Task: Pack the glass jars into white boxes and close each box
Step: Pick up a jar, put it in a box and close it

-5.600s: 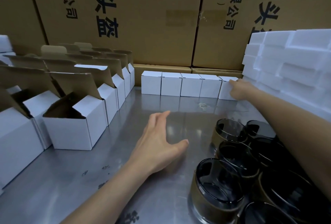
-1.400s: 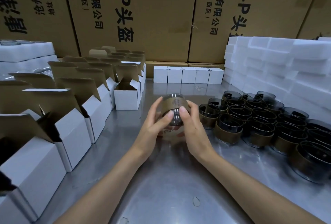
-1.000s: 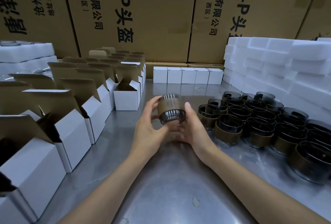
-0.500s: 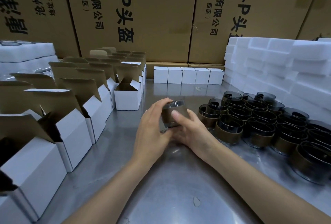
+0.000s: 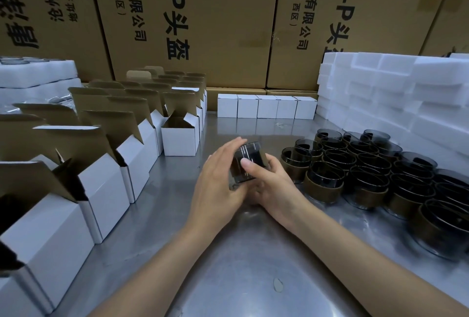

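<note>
Head view: left hand and right hand jointly cup one dark glass jar above the steel counter; each grip curls round it.

Both my forearms reach in from the bottom edge and meet near the middle of the view. My left hand lies on the left, back facing up, its fingers stretched forward and laid close together, bending slightly at the tips around what I hold. My right hand sits just beside it, touching it low down, with the thumb pointing up and to the left, pressed flat, the other fingers tucked behind out of sight. Both wrists are bare and fairly straight.
</note>
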`<state>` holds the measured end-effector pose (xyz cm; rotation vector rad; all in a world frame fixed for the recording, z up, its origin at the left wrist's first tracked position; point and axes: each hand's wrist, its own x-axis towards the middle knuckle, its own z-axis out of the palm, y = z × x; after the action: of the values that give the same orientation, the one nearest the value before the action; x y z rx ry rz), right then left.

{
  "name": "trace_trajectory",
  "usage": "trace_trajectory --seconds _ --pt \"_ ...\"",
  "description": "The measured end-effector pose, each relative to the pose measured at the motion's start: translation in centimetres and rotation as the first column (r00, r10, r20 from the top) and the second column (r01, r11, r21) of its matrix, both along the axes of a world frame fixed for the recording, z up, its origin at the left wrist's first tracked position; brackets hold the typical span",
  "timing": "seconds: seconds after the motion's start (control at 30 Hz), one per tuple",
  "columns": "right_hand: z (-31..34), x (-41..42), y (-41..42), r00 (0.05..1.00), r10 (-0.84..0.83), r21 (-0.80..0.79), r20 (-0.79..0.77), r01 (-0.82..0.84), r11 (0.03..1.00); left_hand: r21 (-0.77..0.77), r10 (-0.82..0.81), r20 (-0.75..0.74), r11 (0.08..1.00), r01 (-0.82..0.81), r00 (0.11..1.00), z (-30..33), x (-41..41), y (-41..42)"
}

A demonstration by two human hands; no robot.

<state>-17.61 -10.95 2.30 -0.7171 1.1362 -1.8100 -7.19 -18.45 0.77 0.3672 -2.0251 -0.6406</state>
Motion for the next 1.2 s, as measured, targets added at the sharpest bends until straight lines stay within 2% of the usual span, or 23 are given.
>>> trace_trajectory --seconds 0.23,0.3,0.47,0.57,0.67,0.8,0.87,0.97,1.07,1.13,1.2 --pt "0.6 -1.5 0.5 0.947 0.304 0.062 0.106 -0.311 0.948 0.152 -0.052 -0.049 0.987 0.059 0.997 0.2 0.1 0.2" --pt "0.5 -1.2 0.4 0.956 0.278 0.037 0.095 -0.283 0.958 0.140 -0.053 -0.033 0.989 0.057 0.998 0.1 -0.1 0.2" --pt "-0.1 0.3 -0.1 1.000 0.004 -0.007 -0.007 -0.004 1.000 0.047 -0.014 -0.002 0.999 0.014 1.000 -0.2 0.0 0.1" --pt "-0.4 0.7 -0.1 0.995 -0.087 0.001 -0.041 0.087 0.996 0.014 -0.015 -0.008 1.000 0.015 1.000 -0.1 -0.1 0.0" --pt "0.1 0.5 -0.1 1.000 -0.026 0.044 -0.011 0.027 0.999 0.061 -0.020 -0.029 0.998 0.022 0.999 0.0 -0.2 -0.1" --pt "0.6 -0.7 0.3 0.979 0.138 0.095 0.150 -0.153 0.984 0.184 -0.043 -0.068 0.981 0.055 0.997 0.2 0.0 -0.2" --pt "0.6 -1.1 0.5 0.968 0.176 0.098 0.176 -0.195 0.976 0.215 -0.069 -0.079 0.973 0.085 0.994 0.3 0.0 -0.2" --pt "0.5 -0.9 0.4 0.974 0.146 0.081 0.175 -0.162 0.983 0.222 -0.091 -0.081 0.969 0.107 0.993 0.4 0.0 -0.1" --pt "0.0 -0.7 0.2 0.979 0.094 -0.001 0.181 -0.096 0.995 0.256 -0.066 -0.058 0.963 0.079 0.996 0.2 -0.1 -0.4" --pt "-0.1 -0.7 0.2 0.987 0.082 -0.050 0.138 -0.075 0.996 0.386 -0.066 -0.054 0.919 0.082 0.996 0.3 -0.1 -0.5" --pt "-0.1 -0.6 0.1 0.994 0.060 -0.055 0.093 -0.055 0.997 0.539 -0.110 -0.085 0.831 0.138 0.990 0.5 -0.2 -0.7"
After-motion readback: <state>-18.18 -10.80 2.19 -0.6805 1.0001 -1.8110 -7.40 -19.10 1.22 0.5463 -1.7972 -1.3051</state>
